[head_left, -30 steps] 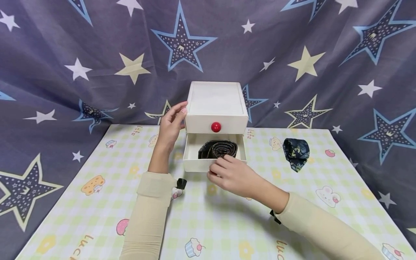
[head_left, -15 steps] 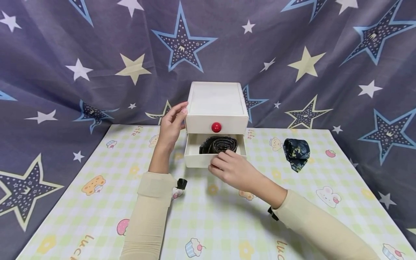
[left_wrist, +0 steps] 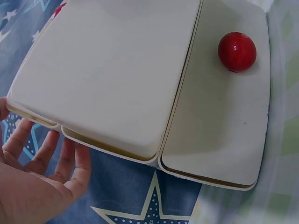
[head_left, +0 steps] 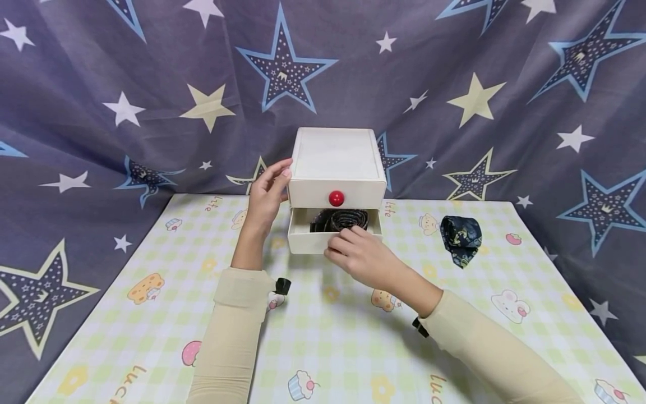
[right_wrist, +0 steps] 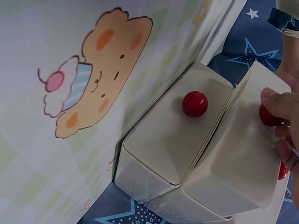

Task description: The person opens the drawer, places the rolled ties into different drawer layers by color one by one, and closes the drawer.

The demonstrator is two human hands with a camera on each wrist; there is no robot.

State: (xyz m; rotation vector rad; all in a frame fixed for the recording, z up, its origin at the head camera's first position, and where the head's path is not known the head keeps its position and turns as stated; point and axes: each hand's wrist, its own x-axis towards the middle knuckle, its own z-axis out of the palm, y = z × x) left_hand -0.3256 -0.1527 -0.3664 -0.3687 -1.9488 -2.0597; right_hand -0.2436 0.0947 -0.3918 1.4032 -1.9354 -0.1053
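Note:
A white drawer cabinet with red knobs stands at the back of the table. Its middle drawer is partly pulled out, and inside lies a dark rolled necktie. My right hand is at that drawer's front; in the right wrist view its thumb and fingers pinch the red knob. My left hand rests against the cabinet's left side, its fingers extended along the side in the left wrist view. The cabinet's top drawer is closed. A second rolled necktie, navy and patterned, lies to the right.
A checked tablecloth with cartoon prints covers the table. Behind the cabinet hangs a dark star-patterned curtain. Below the pulled-out drawer, the right wrist view shows a closed bottom drawer with its own red knob.
The middle drawer has slid back toward the cabinet, along with the rolled necktie inside and my right hand on its front. My left hand stays at the cabinet's side.

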